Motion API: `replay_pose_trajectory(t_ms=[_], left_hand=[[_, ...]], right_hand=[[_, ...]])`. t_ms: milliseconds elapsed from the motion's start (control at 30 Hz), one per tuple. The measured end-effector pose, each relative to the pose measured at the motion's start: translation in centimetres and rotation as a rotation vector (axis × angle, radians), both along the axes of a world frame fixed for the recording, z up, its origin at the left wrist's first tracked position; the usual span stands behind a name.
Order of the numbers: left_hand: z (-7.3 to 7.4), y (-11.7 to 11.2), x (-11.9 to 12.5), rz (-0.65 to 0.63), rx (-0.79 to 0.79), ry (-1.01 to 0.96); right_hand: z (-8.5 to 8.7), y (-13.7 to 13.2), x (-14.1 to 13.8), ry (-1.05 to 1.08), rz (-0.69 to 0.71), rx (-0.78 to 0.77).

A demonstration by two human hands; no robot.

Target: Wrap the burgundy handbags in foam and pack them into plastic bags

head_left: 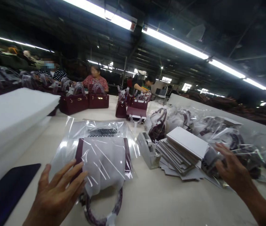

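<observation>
My left hand (57, 191) lies with fingers spread on the near left corner of a clear plastic bag (95, 144) that holds a maroon handbag (103, 160) wrapped in white paper. The handbag's handle (104, 210) sticks out toward me. My right hand (229, 169) reaches into a heap of bagged handbags (217, 138) at the right, its fingers curled on a plastic-wrapped piece there. A stack of white and grey cards (182, 150) lies between the two hands.
A grey tape dispenser (148, 149) stands beside the cards. White foam sheets (10, 116) are stacked at the left, with a dark flat panel (6, 191) in front. Maroon handbags (86, 100) stand at the table's far end, where several people work.
</observation>
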State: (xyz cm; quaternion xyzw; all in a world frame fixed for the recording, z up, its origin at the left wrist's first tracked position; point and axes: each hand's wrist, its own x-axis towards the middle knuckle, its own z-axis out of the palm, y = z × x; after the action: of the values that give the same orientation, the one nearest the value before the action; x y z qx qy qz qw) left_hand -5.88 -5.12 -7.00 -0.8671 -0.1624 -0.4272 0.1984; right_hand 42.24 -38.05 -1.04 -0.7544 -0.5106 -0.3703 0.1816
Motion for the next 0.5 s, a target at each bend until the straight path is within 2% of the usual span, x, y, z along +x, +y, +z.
replay_pose_trajectory(t_ms=[100, 200, 267, 367, 433, 500], left_hand=[[0.9, 0.1, -0.3, -0.026, 0.027, 0.053], [0.3, 0.1, -0.5, -0.051, 0.008, 0.037], [-0.3, -0.2, -0.5, -0.049, -0.059, 0.000], [-1.0, -0.6, -0.6, -0.052, -0.153, -0.052], [-1.2, -0.8, -0.6, -0.065, -0.181, -0.066], [-1.4, -0.7, -0.6, -0.067, -0.209, -0.087]], right_hand=[[-0.7, 0.7, 1.6, 0.078, -0.009, -0.213], [-1.3, 1.2, 2.7, 0.215, 0.006, -0.365], [-1.2, 1.5, 2.1, 0.257, 0.032, -0.406], [-0.5, 2.4, -0.1, 0.336, -0.022, -0.357], [-0.1, 3.4, -0.7, 0.406, -0.139, -0.270], [-0.1, 4.5, -0.2, 0.452, -0.254, -0.216]])
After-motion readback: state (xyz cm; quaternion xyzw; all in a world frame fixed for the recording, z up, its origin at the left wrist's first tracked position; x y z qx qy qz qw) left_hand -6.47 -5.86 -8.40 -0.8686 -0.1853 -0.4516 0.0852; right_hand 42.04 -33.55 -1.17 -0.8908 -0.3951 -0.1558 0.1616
